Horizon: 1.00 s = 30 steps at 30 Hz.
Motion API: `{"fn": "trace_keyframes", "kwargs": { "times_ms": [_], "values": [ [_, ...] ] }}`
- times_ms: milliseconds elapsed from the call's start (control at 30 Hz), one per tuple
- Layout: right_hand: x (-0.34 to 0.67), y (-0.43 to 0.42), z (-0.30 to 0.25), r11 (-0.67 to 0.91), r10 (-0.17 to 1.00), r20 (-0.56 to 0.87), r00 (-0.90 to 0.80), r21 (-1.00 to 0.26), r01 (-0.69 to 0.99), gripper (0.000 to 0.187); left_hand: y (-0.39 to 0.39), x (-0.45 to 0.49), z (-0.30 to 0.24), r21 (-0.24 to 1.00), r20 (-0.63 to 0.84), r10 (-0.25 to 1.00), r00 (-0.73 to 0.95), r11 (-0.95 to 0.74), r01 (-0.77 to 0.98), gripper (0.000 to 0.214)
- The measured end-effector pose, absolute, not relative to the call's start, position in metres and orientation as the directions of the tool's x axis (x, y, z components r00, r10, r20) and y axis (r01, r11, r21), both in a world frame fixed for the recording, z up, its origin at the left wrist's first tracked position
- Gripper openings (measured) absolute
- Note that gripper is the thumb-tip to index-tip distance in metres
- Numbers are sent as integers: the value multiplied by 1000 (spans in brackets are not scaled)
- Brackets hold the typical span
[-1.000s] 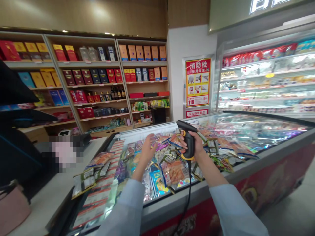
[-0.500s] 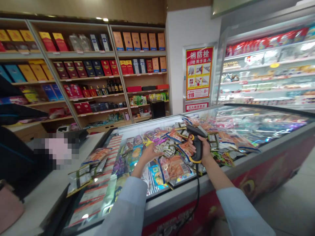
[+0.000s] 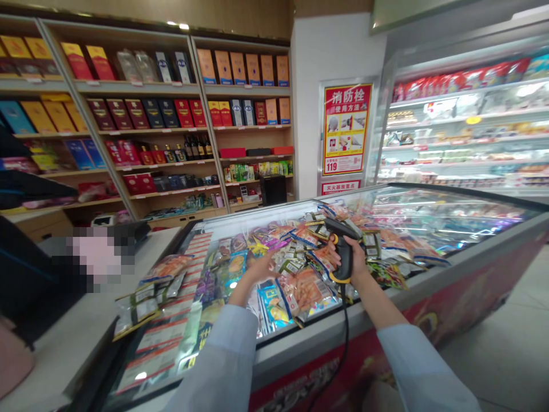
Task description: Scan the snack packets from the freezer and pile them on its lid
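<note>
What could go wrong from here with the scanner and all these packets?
The cable hangs from the scanner past the freezer's front rim, so it might snag packets if the right hand swings. Packets lying close to that rim could slide off if bumped. The left hand, open at the overlapping pile, might shift several packets at once.

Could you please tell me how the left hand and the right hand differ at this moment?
The right hand grips a black-and-yellow scanner, while the left hand holds nothing visible. The right hand is curled closed; the left hand is loosely open, reaching over the packets. Both hands are bare and come from light blue sleeves.
</note>
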State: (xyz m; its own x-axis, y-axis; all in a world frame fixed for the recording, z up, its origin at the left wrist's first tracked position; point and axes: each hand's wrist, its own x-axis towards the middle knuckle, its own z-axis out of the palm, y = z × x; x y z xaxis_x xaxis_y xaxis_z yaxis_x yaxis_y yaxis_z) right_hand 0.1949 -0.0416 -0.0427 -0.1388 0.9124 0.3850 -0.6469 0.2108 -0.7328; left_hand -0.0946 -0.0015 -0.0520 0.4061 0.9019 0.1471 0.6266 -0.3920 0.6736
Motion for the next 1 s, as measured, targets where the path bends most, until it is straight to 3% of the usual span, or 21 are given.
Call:
{"fn": "trace_keyframes", "kwargs": {
  "times_ms": [167, 367, 500, 833, 1000],
  "values": [
    [193, -45, -40, 195, 920, 368, -136, -730, -656, 25, -4, -94, -50, 698, 204, 886, 417, -430, 572, 94],
    [192, -46, -39, 210, 916, 378, -131, -734, -646, 24, -8, -95, -41, 636, 369, 859, 355, -512, 577, 83],
    [192, -46, -38, 215, 911, 382, -155, -761, -612, 26, -5, -97, -41, 620, 419, 854, 308, -517, 590, 86],
    [191, -43, -33, 162, 927, 346, -147, -720, -674, 22, 6, -106, -47, 618, 589, 799, 118, -540, 571, 72],
    [182, -30, -5, 125, 907, 337, -254, -789, -601, 25, 1, -107, -39, 581, 716, 698, -21, -579, 572, 67]
  ]
}}
